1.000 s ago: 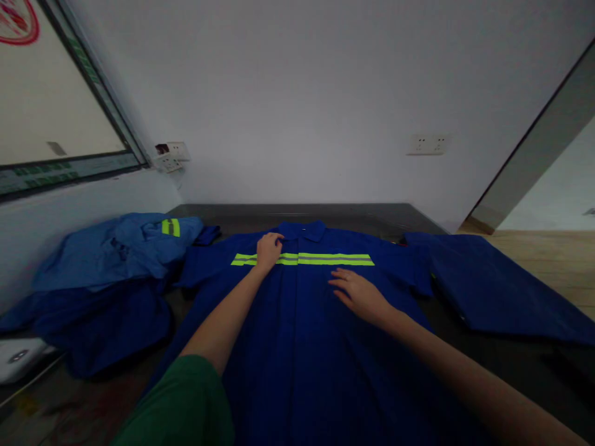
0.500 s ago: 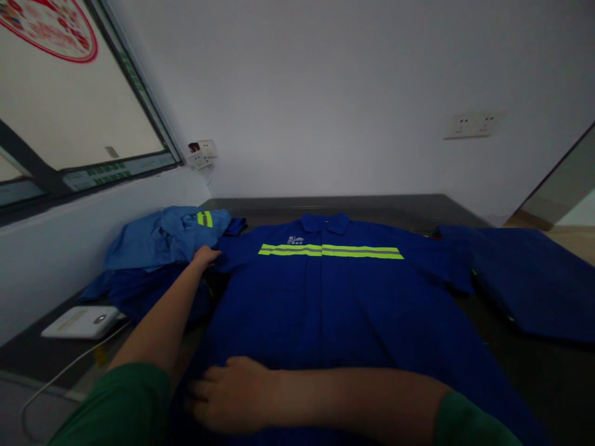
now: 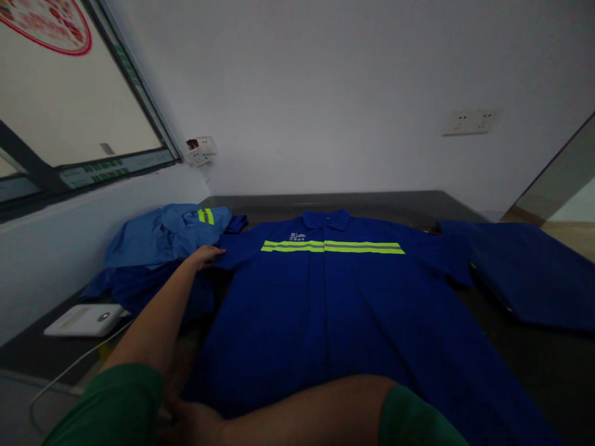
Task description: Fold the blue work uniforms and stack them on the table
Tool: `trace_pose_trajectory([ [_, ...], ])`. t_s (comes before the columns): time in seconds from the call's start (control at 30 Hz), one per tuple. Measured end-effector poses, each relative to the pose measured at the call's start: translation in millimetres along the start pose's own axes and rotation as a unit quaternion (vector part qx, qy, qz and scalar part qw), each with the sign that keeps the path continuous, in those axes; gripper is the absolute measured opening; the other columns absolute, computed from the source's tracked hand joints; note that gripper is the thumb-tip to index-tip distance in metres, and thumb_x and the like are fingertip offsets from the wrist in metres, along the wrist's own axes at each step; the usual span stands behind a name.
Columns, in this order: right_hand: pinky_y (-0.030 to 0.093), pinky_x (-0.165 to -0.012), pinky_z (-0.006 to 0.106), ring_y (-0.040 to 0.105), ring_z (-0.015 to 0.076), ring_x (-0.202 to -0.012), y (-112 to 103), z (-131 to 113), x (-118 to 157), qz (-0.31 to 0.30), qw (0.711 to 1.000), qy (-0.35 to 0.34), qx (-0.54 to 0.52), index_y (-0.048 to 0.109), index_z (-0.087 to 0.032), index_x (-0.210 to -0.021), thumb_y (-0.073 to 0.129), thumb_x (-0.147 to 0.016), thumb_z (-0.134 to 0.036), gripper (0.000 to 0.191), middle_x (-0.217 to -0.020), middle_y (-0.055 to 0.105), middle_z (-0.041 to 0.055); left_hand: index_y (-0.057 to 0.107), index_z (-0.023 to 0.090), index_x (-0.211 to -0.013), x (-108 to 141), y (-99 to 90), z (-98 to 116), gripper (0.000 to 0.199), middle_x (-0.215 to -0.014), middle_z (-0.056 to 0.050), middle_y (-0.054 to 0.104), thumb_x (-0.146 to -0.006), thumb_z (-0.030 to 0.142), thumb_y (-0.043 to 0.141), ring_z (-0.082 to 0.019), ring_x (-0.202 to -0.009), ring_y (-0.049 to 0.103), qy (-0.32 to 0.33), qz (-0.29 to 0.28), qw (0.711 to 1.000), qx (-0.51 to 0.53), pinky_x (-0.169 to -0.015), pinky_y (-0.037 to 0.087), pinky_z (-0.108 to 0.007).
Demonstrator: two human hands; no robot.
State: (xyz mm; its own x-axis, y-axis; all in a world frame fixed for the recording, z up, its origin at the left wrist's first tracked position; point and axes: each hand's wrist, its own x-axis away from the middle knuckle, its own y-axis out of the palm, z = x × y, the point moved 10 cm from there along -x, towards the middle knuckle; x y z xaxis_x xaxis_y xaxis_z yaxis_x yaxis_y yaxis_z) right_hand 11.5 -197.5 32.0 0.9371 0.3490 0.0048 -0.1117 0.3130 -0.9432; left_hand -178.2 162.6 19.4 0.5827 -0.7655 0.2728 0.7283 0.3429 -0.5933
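A dark blue work shirt (image 3: 288, 310) lies spread face up, collar away from me, with a yellow-green reflective stripe across its chest. At the end of the sleeve on the left, my left hand (image 3: 205, 256) has its fingers closed on the cuff. My right hand (image 3: 193, 422) reaches across the front to the shirt's lower left edge. Its fingers are dark and blurred there, so I cannot tell whether they grip the cloth.
Light blue clothes (image 3: 158, 235) are heaped on darker blue ones at the left. A white device (image 3: 83, 319) with a cable lies beside them. Folded dark blue cloth (image 3: 530, 272) rests on the right of the dark table (image 3: 381, 201), which stands against the wall.
My right hand has moved down and left, from over the shirt's lower front to its lower left edge. My left hand stays at the cuff.
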Motion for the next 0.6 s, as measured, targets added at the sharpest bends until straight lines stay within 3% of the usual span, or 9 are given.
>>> trace_pose_trajectory([
  [0.1, 0.045, -0.095, 0.048, 0.053, 0.0181, -0.122, -11.9, 2.3, 7.2, 0.033, 0.999, -0.014, 0.019, 0.071, -0.047, -0.084, 0.050, -0.089, -0.026, 0.030, -0.110, 0.069, -0.0200, 0.064, 0.016, -0.082, -0.4, -1.6, 7.2, 0.033, -0.057, 0.002, 0.060, -0.057, 0.025, 0.083, -0.015, -0.055, 0.059, 0.022, -0.003, 1.000, 0.003, -0.050, 0.044, -0.021],
  [0.23, 0.049, -0.087, 0.039, 0.055, 0.0193, -0.115, -44.0, 17.2, 41.7, 0.087, 0.992, -0.009, -0.086, 0.074, -0.036, -0.085, 0.056, -0.088, -0.024, 0.022, -0.105, 0.072, -0.0082, 0.063, 0.015, -0.108, -3.6, 6.6, 15.9, 0.056, -0.089, -0.006, 0.071, -0.056, 0.018, 0.084, -0.019, -0.077, 0.067, 0.045, 0.000, 0.999, 0.005, -0.065, 0.052, -0.024],
  [0.33, 0.048, -0.084, 0.034, 0.056, 0.0181, -0.106, -64.9, 34.0, 76.8, 0.126, 0.984, 0.050, -0.118, 0.073, -0.030, -0.086, 0.057, -0.090, -0.022, 0.018, -0.101, 0.071, -0.0033, 0.043, 0.018, -0.138, -4.4, 13.9, 20.1, 0.085, -0.118, -0.012, 0.065, -0.062, 0.013, 0.080, -0.019, -0.090, 0.067, 0.079, 0.008, 0.996, 0.037, -0.073, 0.054, -0.025],
  [0.4, 0.047, -0.080, 0.033, 0.056, 0.0181, -0.100, -73.1, 42.4, 101.4, 0.160, 0.974, 0.101, -0.121, 0.072, -0.026, -0.084, 0.054, -0.092, -0.023, 0.019, -0.101, 0.070, -0.0011, 0.028, 0.023, -0.148, -3.1, 16.2, 23.0, 0.096, -0.127, -0.013, 0.061, -0.067, 0.007, 0.075, -0.017, -0.092, 0.067, 0.108, 0.015, 0.991, 0.074, -0.076, 0.054, -0.026],
  [0.43, 0.047, -0.076, 0.032, 0.056, 0.0183, -0.096, -74.0, 44.7, 113.3, 0.172, 0.969, 0.125, -0.124, 0.070, -0.024, -0.083, 0.053, -0.092, -0.023, 0.019, -0.101, 0.069, -0.0003, 0.028, 0.025, -0.149, -2.2, 17.7, 24.4, 0.094, -0.127, -0.012, 0.061, -0.069, 0.004, 0.072, -0.017, -0.090, 0.067, 0.118, 0.013, 0.989, 0.088, -0.076, 0.055, -0.026],
  [0.53, 0.045, -0.066, 0.031, 0.056, 0.0176, -0.089, -68.6, 44.9, 146.0, 0.186, 0.955, 0.186, -0.137, 0.066, -0.022, -0.081, 0.053, -0.092, -0.023, 0.017, -0.102, 0.067, 0.0001, 0.051, 0.023, -0.136, 1.8, 24.7, 32.9, 0.068, -0.113, -0.008, 0.068, -0.073, 0.001, 0.062, -0.014, -0.076, 0.067, 0.113, -0.006, 0.986, 0.121, -0.072, 0.055, -0.024],
  [0.6, 0.042, -0.057, 0.028, 0.056, 0.0145, -0.079, -61.0, 40.4, 164.5, 0.173, 0.949, 0.217, -0.148, 0.064, -0.021, -0.082, 0.054, -0.091, -0.022, 0.014, -0.103, 0.067, -0.0016, 0.058, 0.020, -0.130, 7.4, 30.4, 52.3, 0.057, -0.101, -0.006, 0.071, -0.075, 0.002, 0.057, -0.012, -0.066, 0.065, 0.116, -0.018, 0.978, 0.173, -0.066, 0.054, -0.023],
])
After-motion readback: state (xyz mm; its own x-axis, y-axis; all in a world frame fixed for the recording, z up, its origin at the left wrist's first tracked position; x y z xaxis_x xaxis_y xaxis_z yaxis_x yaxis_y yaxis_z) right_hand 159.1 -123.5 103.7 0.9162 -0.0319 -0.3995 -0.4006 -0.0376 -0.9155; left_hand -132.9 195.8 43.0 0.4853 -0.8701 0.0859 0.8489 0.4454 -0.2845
